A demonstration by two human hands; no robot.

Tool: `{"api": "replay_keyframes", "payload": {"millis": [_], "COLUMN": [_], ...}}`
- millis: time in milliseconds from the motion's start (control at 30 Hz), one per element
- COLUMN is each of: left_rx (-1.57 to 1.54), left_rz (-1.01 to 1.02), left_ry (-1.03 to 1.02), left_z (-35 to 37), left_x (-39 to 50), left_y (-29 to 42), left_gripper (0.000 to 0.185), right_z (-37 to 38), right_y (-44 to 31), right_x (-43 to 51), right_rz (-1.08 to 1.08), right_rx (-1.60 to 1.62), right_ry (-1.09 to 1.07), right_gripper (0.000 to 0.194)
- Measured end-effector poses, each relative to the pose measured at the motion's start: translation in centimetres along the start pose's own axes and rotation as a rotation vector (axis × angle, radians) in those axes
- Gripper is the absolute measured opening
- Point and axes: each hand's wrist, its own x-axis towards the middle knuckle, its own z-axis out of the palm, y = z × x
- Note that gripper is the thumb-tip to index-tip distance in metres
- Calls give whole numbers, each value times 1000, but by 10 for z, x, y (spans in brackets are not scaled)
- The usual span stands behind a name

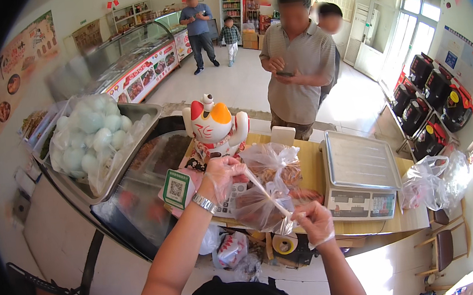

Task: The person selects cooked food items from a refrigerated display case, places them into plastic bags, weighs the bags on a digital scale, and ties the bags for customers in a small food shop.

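My left hand (222, 177), in a clear disposable glove, pinches one end of a stretched, twisted strip of clear plastic. My right hand (315, 222), also gloved, grips the strip's lower end. The strip runs slantwise between both hands over a clear plastic bag (253, 208) with dark contents on the wooden counter (309, 157). Just behind it sits a knotted clear bag (263, 159) of brownish food. A calculator (226, 204) lies partly hidden beside my left hand. Right of the bags stands a weighing scale (361, 164) with a bare metal pan.
A lucky cat figure (210, 126) and a printed-code sign (176, 189) stand left of the bags. Farther left, a metal tray (148, 111) bears a bag of pale eggs (92, 136). Across the counter, a person (299, 63) holds a phone. Plastic bags (426, 181) hang at right.
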Motion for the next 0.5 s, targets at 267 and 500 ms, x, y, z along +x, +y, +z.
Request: {"api": "replay_keyframes", "payload": {"millis": [267,500], "left_rx": [-28,40], "left_rz": [159,213], "left_ry": [-67,-183], "left_z": [27,70], "left_x": [-17,-59], "left_y": [40,44], "left_gripper": [8,12], "right_z": [-8,1], "right_y": [-17,-38], "right_x": [-11,-24], "right_rz": [-44,68], "right_rx": [-308,71], "right_ry": [-41,33], "right_gripper": [6,6]}}
